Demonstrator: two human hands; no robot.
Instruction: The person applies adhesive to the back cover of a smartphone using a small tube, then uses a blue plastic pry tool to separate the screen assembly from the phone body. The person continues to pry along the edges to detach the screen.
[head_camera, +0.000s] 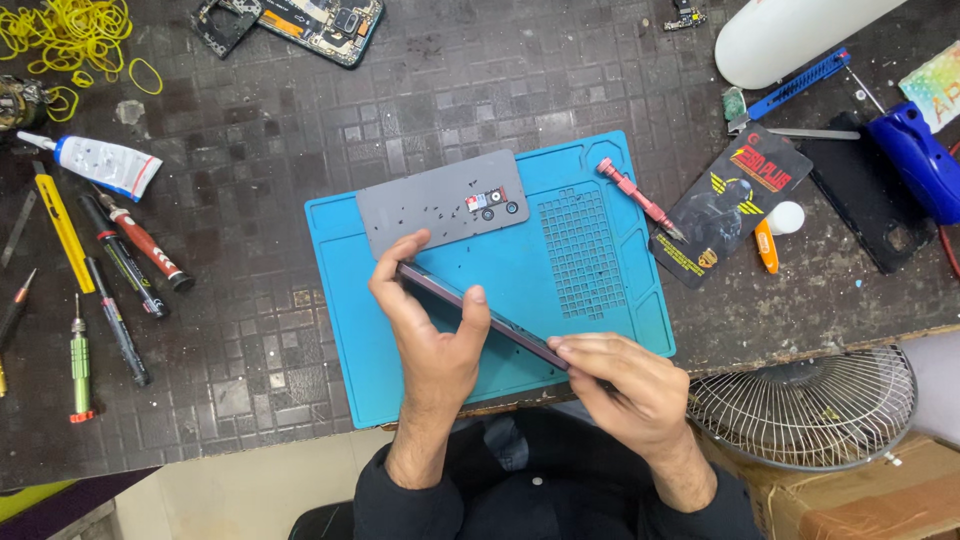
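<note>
Slim dark phone (480, 315), edge-on, tilted

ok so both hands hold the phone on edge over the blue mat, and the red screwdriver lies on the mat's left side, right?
Not quite. The head view shows the red screwdriver on the right side of the blue mat, not the left. The rest holds: left hand and right hand hold the phone on edge over it.

Blue work mat (600, 300), grey screw plate (420, 205), yellow rubber bands (70, 30), glue tube (105, 165), desk fan (805, 405)
</note>
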